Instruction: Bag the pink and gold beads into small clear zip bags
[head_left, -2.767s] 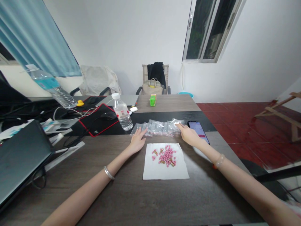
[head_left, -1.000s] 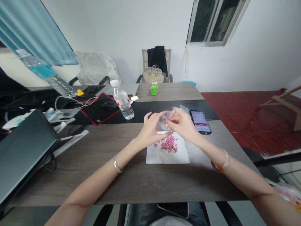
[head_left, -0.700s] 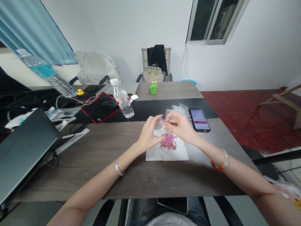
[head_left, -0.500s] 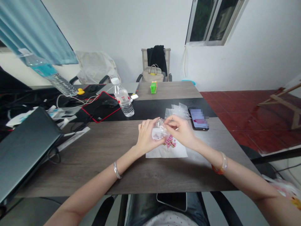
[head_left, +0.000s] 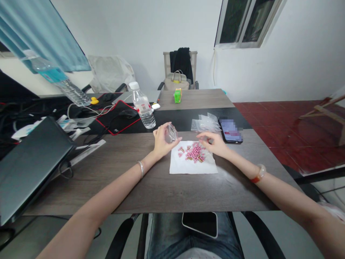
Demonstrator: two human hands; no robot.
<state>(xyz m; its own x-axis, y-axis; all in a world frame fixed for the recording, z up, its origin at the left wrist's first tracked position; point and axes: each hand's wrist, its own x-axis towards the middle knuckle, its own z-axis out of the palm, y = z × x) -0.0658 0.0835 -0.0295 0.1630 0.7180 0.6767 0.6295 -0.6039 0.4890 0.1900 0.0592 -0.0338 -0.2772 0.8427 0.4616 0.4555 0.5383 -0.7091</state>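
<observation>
My left hand (head_left: 163,142) holds a small clear plastic bag (head_left: 171,133) between thumb and fingers, its mouth held wide, at the left of a white paper sheet (head_left: 183,169). On the sheet lies a spread of small round pink pills (head_left: 194,151), with several gold-brown capsules (head_left: 199,158) among them. Over the right upper edge of the sheet is my right hand (head_left: 212,143). Its thumb and fingers are bent and slightly apart, and nothing shows between them. The fingertips are close to the pills; whether they touch any is unclear.
Behind the sheet lie several flat clear bags (head_left: 206,123) and a phone (head_left: 231,130). A water bottle (head_left: 144,108), a mouse pad (head_left: 115,120) and a laptop (head_left: 35,165) are to the left. A small green box (head_left: 178,95) stands farther back. Another device (head_left: 201,223) rests on my lap.
My hands have come apart. The left has drawn left with the bag, the right has moved off the bag toward the right, and more of the pink pills and the sheet shows.
</observation>
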